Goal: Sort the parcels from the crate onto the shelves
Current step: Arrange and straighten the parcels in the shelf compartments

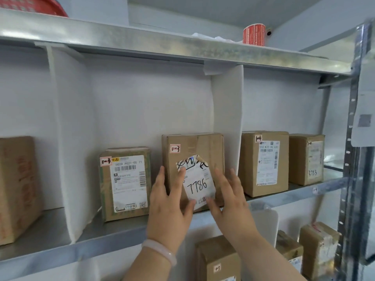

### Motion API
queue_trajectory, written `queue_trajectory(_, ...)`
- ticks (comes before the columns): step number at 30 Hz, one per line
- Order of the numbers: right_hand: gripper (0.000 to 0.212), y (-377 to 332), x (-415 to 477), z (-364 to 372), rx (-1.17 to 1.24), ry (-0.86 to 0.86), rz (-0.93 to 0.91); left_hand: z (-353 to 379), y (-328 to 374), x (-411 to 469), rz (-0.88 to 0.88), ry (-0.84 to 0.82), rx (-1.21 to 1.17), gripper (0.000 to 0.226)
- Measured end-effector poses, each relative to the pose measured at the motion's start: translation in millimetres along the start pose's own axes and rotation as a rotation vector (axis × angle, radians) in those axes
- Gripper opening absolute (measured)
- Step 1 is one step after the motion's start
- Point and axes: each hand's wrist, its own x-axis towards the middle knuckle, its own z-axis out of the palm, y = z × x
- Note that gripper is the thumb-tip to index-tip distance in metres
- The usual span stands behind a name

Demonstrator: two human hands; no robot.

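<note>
The brown cardboard box point(194, 147) stands up straight on the gray metal shelf point(60, 236). It is in the middle part of the shelf, right beside the white divider point(227, 118) on its right. Clear tape runs over its top. A small sticker with a red edge point(175, 148) sits near its top left corner. A white label point(199, 185) is stuck crooked on the front. The top of the label is torn and scribbled over in black, and "7786" is written on it by hand.

Both hands are on the front of the box. The left hand point(169, 201) has straight fingers along the left edge, one finger on the label, and its thumb near the bottom of the label. It wears a pale bracelet point(160, 251). The right hand point(230, 199) has its fingers straight and spread wide, flat against the right side of the front. Neither hand curls around the box.

A smaller box with a big printed label point(125, 183) stands near on the left, in the same part. Past the divider on the right stand two more boxes point(263, 163). A big box point(18, 189) is at the far left, behind another white divider point(69, 138). More boxes point(218, 258) sit on the shelf below. On the top shelf point(142, 43) are a red roll point(254, 35) and a red basket point(34, 5). A metal post with holes point(353, 159) holds the shelves on the right. The wall behind is white.
</note>
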Motion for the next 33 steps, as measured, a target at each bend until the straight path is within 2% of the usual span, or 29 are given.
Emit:
queue_trajectory(5,0.09,17,16,12,0.051,-0.136,0.015,21,0,10,-0.111,-0.043,0.041,0.097)
queue_trajectory(9,0.088,23,28,17,0.056,-0.203,0.018,30,-2,19,-0.169,-0.04,0.071,0.095)
queue_trajectory(14,0.089,27,35,20,0.075,-0.24,-0.009,33,1,20,-0.24,-0.052,0.129,0.092)
queue_trajectory(18,0.088,25,31,15,0.066,-0.247,-0.038,32,2,19,-0.216,-0.041,0.146,0.097)
queue_trajectory(22,0.088,28,15,3,0.077,-0.214,-0.166,32,5,14,-0.171,0.034,0.199,0.097)
queue_trajectory(27,0.069,35,10,-35,0.158,-0.054,-0.39,38,38,17,-0.075,0.238,0.352,0.078)
queue_trajectory(30,0.061,54,18,-65,0.156,0.036,-0.446,56,81,27,0.036,0.253,0.289,0.063)
queue_trajectory(33,0.051,88,29,-91,0.135,0.129,-0.404,82,120,30,0.148,0.229,0.169,0.056)
